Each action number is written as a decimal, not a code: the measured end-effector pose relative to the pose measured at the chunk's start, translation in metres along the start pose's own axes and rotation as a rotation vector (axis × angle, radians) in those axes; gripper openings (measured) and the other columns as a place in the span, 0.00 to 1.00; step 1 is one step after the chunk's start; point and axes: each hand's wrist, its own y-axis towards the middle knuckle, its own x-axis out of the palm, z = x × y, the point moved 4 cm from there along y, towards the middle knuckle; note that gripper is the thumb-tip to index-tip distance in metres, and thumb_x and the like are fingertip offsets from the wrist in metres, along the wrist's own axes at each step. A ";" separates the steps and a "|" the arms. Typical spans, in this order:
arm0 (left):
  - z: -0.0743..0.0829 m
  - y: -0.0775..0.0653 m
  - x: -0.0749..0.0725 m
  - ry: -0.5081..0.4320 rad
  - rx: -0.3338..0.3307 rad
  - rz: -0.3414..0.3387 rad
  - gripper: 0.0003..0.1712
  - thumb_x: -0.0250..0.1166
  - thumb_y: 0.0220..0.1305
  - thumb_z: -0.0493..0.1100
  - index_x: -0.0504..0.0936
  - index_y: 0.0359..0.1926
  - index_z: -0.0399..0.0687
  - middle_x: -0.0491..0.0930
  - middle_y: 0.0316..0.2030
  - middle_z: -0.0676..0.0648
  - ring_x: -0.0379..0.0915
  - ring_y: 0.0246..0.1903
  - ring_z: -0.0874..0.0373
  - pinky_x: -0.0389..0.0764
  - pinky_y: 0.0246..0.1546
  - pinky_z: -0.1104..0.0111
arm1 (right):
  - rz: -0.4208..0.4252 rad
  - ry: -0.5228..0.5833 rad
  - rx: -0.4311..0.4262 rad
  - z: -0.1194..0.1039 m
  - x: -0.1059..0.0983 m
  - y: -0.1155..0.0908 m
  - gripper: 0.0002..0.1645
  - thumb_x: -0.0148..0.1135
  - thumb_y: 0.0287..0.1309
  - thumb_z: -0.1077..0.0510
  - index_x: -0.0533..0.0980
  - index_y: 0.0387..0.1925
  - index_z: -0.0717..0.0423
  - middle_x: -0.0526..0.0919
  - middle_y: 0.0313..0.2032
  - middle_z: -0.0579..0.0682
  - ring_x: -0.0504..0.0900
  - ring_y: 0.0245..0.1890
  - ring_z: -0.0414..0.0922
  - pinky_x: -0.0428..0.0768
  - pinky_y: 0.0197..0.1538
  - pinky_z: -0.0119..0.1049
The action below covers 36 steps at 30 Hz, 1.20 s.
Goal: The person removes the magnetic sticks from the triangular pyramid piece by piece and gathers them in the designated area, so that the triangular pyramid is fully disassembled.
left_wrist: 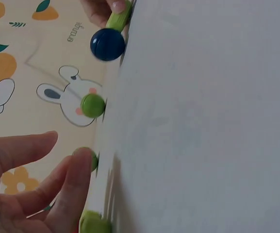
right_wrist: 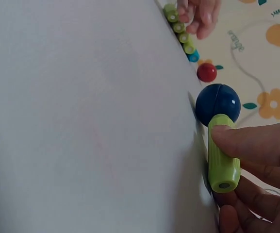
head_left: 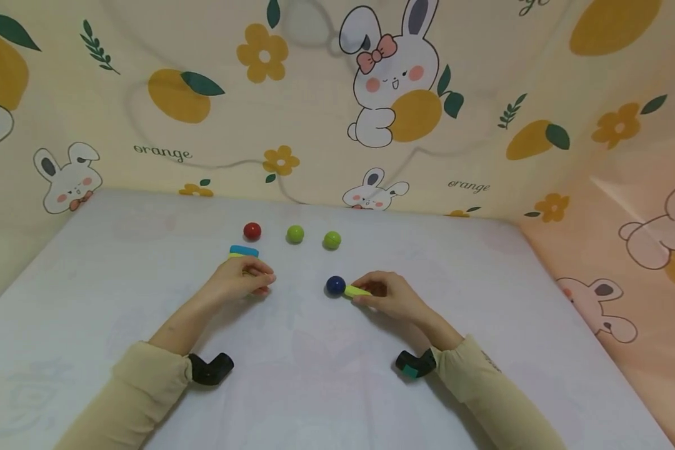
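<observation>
My right hand (head_left: 392, 298) pinches a ridged light-green stick (right_wrist: 223, 158) between thumb and fingers, low over the white table. At the stick's far end a dark blue ball (head_left: 335, 286) touches it; a round dark spot shows in the stick's near end. With thumb and fingers apart, my left hand (head_left: 240, 279) holds nothing. It hovers beside a row of light-green sticks (right_wrist: 183, 37) and a blue stick (head_left: 244, 251), partly covering them in the head view.
Behind the hands sit a red ball (head_left: 252, 231) and two green balls, one left (head_left: 295, 234) and one right (head_left: 332, 240). A patterned cloth (head_left: 315, 112) rises along the back and right edges of the white table (head_left: 304, 387).
</observation>
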 end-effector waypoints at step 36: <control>0.012 0.021 0.046 -0.020 0.039 -0.168 0.31 0.71 0.56 0.49 0.74 0.58 0.45 0.79 0.53 0.43 0.77 0.50 0.52 0.78 0.50 0.62 | -0.024 0.045 -0.048 -0.018 0.021 0.020 0.15 0.65 0.58 0.58 0.81 0.47 0.57 0.84 0.43 0.53 0.75 0.36 0.42 0.75 0.41 0.31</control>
